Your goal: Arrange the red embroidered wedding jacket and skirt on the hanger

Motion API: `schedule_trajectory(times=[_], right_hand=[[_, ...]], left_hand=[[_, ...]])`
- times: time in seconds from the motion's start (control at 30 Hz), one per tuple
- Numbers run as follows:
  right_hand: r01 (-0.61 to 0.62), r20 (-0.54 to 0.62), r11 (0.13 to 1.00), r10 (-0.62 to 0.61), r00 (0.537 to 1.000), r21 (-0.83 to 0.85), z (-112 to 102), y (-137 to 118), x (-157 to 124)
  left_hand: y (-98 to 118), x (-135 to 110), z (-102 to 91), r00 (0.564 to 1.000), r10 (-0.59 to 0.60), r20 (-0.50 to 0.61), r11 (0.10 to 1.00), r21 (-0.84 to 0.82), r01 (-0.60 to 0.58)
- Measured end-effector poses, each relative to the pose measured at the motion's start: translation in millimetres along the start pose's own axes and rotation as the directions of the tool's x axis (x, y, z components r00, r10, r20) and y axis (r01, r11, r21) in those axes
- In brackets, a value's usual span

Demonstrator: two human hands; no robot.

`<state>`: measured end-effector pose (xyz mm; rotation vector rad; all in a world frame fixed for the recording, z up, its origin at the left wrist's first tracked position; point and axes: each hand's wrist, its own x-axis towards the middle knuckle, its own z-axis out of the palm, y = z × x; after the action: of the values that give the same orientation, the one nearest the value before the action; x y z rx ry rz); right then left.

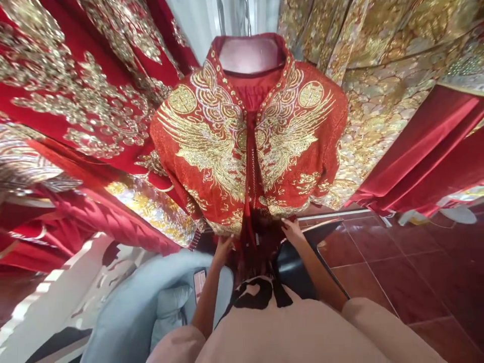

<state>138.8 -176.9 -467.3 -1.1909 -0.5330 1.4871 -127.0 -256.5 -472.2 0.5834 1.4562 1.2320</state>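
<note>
Upright in front of me is a red jacket (223, 166) with a standing collar and gold and silver bird-like embroidery on both front panels. A pale, smooth form (249, 55) shows inside the collar. The front hangs open down the middle, with red cloth behind it. At the hem of the panel on the left, my left hand (226, 243) pinches the edge. My right hand (292, 231) has the hem of the other panel between thumb and fingers. Some fingertips are hidden behind the cloth.
Red cloth with silver beading (75, 85) hangs at left, gold sequinned fabric (393, 111) at right. A pale blue chair (124, 297) with a phone (199, 283) stands near my left arm. A dark black surface (297, 269) lies beneath my right arm, above red floor tiles (401, 272).
</note>
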Motion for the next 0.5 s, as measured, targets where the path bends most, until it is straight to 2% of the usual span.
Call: schedule_trajectory(times=[0.1,0.23,0.37,0.5], right_hand=[[-0.067,0.028,0.997,0.066,0.997,0.037,5.5,-10.4,6.4],[-0.129,0.101,0.99,0.123,0.987,0.056,13.3,-3.8,-13.0],[-0.15,0.076,0.987,0.146,0.986,0.058,17.8,6.1,-38.9],[-0.126,0.036,0.989,0.123,0.992,0.081,29.9,1.9,-55.5]], left_hand=[[8.0,10.9,8.3,0.995,-0.086,0.047,0.965,-0.244,0.095],[14.1,15.8,18.5,0.987,-0.149,0.065,0.869,-0.467,0.162],[18.9,11.5,36.8,0.974,-0.197,0.115,0.83,-0.51,0.228],[24.5,-3.1,61.7,0.961,-0.201,0.191,0.819,-0.505,0.272]])
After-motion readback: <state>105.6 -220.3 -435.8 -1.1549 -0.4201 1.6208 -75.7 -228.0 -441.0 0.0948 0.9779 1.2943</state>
